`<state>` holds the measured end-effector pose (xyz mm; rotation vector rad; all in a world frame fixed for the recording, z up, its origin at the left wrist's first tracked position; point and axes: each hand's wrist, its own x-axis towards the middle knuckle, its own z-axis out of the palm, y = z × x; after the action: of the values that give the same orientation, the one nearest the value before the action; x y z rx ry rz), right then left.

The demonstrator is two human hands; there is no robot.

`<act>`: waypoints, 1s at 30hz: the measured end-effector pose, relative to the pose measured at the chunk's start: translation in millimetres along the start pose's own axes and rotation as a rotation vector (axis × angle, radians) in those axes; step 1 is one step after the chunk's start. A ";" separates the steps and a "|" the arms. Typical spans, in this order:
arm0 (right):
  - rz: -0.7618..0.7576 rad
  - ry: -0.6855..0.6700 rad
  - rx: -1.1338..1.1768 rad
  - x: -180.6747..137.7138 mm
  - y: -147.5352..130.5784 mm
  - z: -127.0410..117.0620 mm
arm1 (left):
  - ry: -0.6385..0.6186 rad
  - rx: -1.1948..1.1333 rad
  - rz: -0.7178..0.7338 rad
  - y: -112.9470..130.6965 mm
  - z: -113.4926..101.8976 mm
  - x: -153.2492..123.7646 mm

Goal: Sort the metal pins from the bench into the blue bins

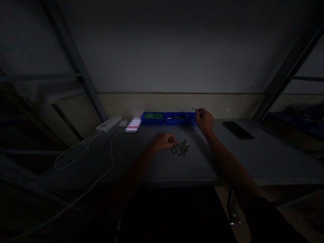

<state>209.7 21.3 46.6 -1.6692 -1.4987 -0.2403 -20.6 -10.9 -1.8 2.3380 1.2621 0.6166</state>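
Note:
Several slim, shiny metal pieces [180, 148] lie in a loose pile on the grey table; their exact kind is too small to tell. At the pile's left edge is my left hand [164, 140], fingers curled together in a pinch; what they hold, if anything, is hidden. My right hand [205, 119] is raised at the rightmost blue bin [191, 118], partly covering it. Its fingers pinch a small thin piece [193, 108] whose tip sticks out to the left. The middle blue bin [176, 123] contains a few small metal pieces.
The left blue bin [152, 123] holds green items. Left of it lie a lit, blurred-out screen [133, 125] and a white device [109, 124] with a pale cable [112, 155]. A dark phone [238, 130] rests on the right. Metal posts [89, 91] flank the table [157, 170].

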 end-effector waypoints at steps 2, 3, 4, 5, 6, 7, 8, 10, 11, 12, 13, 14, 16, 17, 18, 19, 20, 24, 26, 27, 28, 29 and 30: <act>0.143 -0.014 -0.069 5.7 12.8 2.4 | -0.006 0.045 -0.012 -2.2 -0.6 0.4; 0.182 -0.052 -0.092 6.0 19.8 3.7 | -0.001 0.064 -0.019 -3.1 -1.2 0.6; 0.205 -0.100 -0.105 5.0 26.7 4.6 | 0.005 0.078 -0.024 -3.8 -1.8 0.9; 0.214 -0.150 -0.107 3.1 32.8 4.9 | 0.010 0.083 -0.026 -4.3 -2.4 1.3; 0.213 -0.192 -0.101 0.7 37.9 4.8 | 0.012 0.080 -0.026 -4.5 -3.1 1.8; 0.205 -0.223 -0.085 -1.6 41.5 4.4 | 0.010 0.070 -0.025 -4.5 -3.8 2.2; 0.186 -0.244 -0.061 -3.6 43.7 3.9 | 0.000 0.057 -0.020 -4.3 -4.8 2.6; 0.120 -0.263 0.003 -6.5 43.4 4.0 | -0.028 0.039 0.009 -3.7 -7.6 2.8; 0.078 -0.272 0.038 -7.7 41.4 4.8 | -0.042 0.039 0.037 -3.5 -9.7 2.5; 0.034 -0.283 0.072 -8.9 38.4 6.1 | -0.057 0.044 0.073 -3.6 -12.0 1.9; -0.009 -0.296 0.099 -10.5 34.6 7.7 | -0.068 0.055 0.108 -4.1 -14.6 1.0; -0.044 -0.307 0.117 -12.5 30.4 9.4 | -0.080 0.069 0.139 -5.0 -17.2 0.0; -0.085 -0.336 0.132 -17.7 21.3 12.4 | -0.098 0.106 0.171 -7.7 -21.8 -2.1; -0.092 -0.353 0.136 -20.8 16.7 13.5 | -0.108 0.129 0.172 -9.3 -23.5 -2.9; -0.093 -0.371 0.140 -24.0 12.3 14.3 | -0.119 0.148 0.167 -10.9 -24.8 -3.5; -0.095 -0.390 0.146 -27.1 8.3 14.8 | -0.125 0.164 0.162 -12.2 -25.6 -3.8; -0.102 -0.409 0.155 -30.0 4.6 15.2 | -0.130 0.176 0.159 -13.1 -26.1 -3.9; -0.187 -0.478 0.185 -39.2 -6.1 16.7 | -0.143 0.217 0.167 -13.9 -27.0 -3.3; -0.233 -0.516 0.195 -42.5 -9.8 18.0 | -0.152 0.234 0.156 -13.4 -27.1 -3.0; -0.255 -0.536 0.202 -44.0 -11.5 18.7 | -0.152 0.240 0.147 -12.9 -27.0 -3.0; -0.277 -0.557 0.207 -45.4 -13.1 19.4 | -0.149 0.245 0.138 -12.3 -26.7 -3.0; -0.295 -0.577 0.211 -46.8 -14.6 20.0 | -0.143 0.250 0.134 -11.4 -26.3 -3.0; -0.311 -0.595 0.211 -48.0 -15.9 20.5 | -0.139 0.256 0.132 -10.2 -25.7 -3.1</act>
<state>175.2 -0.5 10.4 -1.3933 -2.1429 0.2707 -43.3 -4.7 13.0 2.6390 1.1903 0.3409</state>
